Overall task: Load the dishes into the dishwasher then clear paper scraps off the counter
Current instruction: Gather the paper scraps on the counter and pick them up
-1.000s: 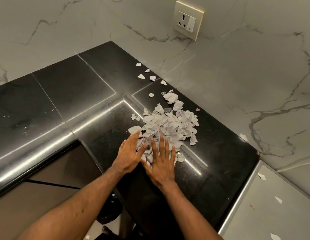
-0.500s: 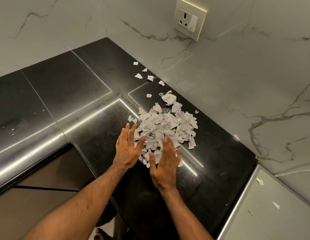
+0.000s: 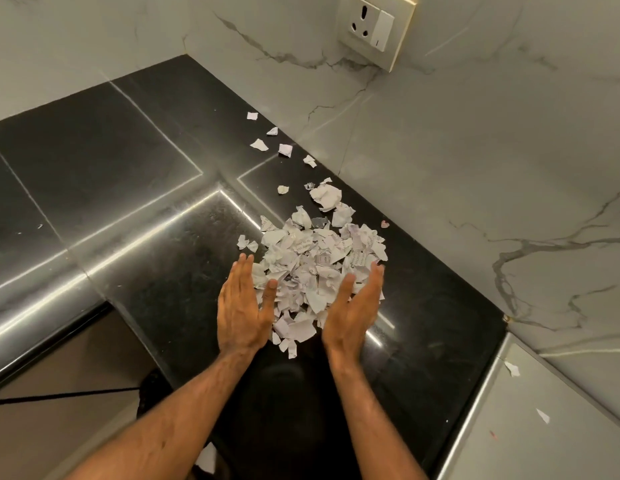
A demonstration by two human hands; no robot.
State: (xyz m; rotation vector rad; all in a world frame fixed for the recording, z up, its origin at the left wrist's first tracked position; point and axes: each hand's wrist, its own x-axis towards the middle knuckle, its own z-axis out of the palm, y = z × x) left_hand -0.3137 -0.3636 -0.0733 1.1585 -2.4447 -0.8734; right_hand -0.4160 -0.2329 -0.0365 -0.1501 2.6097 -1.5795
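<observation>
On the black counter [image 3: 94,161], both hands' straight, together-held fingers [image 3: 241,271] flank the paper scraps [image 3: 312,258].

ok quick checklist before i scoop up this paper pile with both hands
1. Left hand open at the left edge of the heap of torn white paper scraps: ok.
2. Right hand open at its right edge: ok.
3. Loose white scraps on the black polished stone counter near the marble wall gathered in: not ok, several lie apart.
4. Small white bits off the pale surface to the right: not ok.
5. Bin ready: cannot tell.
</observation>
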